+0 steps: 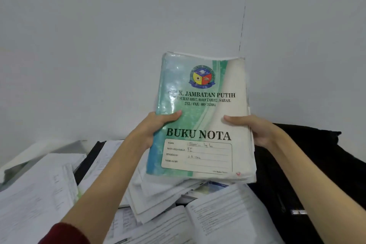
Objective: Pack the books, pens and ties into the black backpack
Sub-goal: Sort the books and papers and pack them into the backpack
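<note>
A green and white notebook (200,117) marked "BUKU NOTA" is held upright in front of the wall, cover facing me, with more books stacked behind it. My left hand (156,127) grips its left edge, thumb across the cover. My right hand (251,128) grips the right edge, thumb on the cover too. The black backpack (309,174) lies at the right, behind and below my right arm. No pens or ties can be made out.
Loose papers and open books (221,210) cover the desk below the notebook. A further pile of white sheets (39,188) lies at the left, with a black folder edge (89,162) beside it. A plain white wall stands behind.
</note>
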`<action>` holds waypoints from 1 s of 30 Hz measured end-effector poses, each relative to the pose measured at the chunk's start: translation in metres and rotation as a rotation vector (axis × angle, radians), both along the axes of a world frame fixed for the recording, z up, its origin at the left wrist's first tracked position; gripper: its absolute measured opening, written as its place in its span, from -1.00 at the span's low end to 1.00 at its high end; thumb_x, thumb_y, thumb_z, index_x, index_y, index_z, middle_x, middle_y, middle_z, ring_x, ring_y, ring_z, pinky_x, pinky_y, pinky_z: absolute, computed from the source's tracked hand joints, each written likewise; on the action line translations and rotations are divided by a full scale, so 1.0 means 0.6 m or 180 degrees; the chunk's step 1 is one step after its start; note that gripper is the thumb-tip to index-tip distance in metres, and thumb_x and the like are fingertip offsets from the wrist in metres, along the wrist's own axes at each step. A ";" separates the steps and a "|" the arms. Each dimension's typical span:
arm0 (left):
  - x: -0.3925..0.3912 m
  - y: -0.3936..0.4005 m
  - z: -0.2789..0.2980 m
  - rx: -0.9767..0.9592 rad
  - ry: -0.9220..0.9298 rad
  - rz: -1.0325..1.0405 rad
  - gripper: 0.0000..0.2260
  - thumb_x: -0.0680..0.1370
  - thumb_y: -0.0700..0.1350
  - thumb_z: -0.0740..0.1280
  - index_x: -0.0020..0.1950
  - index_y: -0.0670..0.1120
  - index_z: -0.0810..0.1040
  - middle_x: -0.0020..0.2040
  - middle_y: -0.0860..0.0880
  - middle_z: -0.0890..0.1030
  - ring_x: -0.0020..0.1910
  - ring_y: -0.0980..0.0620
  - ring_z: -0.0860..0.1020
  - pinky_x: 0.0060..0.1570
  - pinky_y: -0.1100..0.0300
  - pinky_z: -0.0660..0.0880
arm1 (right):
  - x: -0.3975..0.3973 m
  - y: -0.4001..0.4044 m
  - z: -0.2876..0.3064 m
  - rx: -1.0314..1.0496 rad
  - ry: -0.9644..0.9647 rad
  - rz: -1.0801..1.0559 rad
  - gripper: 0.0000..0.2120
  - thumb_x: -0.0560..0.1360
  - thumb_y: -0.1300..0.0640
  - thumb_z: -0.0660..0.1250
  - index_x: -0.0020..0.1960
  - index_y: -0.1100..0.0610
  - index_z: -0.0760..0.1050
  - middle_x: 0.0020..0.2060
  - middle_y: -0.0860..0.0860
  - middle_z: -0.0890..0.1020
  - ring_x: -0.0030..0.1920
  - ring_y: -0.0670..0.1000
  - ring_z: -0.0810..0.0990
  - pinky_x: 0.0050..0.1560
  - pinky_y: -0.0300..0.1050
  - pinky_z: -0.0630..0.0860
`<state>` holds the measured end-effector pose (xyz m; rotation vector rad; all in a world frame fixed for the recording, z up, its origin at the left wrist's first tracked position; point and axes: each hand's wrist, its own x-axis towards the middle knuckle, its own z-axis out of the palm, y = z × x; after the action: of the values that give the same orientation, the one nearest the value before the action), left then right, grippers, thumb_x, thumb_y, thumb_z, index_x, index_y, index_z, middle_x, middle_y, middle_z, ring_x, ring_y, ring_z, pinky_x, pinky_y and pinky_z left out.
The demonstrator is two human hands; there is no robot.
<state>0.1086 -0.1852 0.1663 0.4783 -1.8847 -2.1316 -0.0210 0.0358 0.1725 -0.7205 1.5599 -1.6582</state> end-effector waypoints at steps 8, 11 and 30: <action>-0.068 0.149 -0.054 -0.0364 -0.0228 -0.0863 -0.62 0.44 -0.07 0.42 0.23 -0.11 0.51 0.03 -0.10 0.68 -0.03 -0.06 0.66 -0.09 0.08 0.60 | 0.003 0.196 -0.014 -0.0218 0.0027 -0.0853 -0.68 0.40 0.42 0.29 0.12 0.22 0.51 -0.14 0.13 0.71 -0.18 0.11 0.71 -0.29 -0.05 0.63; -0.085 0.224 -0.085 -0.1001 -0.0472 -0.1473 -0.69 0.50 -0.10 0.38 0.24 -0.02 0.52 0.06 0.00 0.67 0.02 0.03 0.63 -0.08 0.19 0.55 | -0.011 0.307 -0.024 -0.0247 0.0124 -0.1214 -0.50 0.28 0.44 0.40 0.21 0.22 0.48 -0.04 0.16 0.69 -0.10 0.16 0.69 -0.25 0.00 0.64; -0.095 0.520 -0.235 -0.3239 -0.0407 -0.0742 -0.83 0.57 -0.10 0.29 0.10 -0.04 0.64 -0.01 0.07 0.63 -0.05 0.14 0.56 -0.06 0.34 0.46 | -0.078 0.634 -0.069 -0.0245 -0.0063 -0.1708 -0.48 0.35 0.45 0.37 0.30 0.28 0.44 0.10 0.23 0.63 -0.05 0.15 0.68 -0.20 0.00 0.64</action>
<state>0.0514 0.1269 0.0253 0.1588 -2.8362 -0.9731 -0.0679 0.4162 0.1308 -0.3309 1.7854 -2.1080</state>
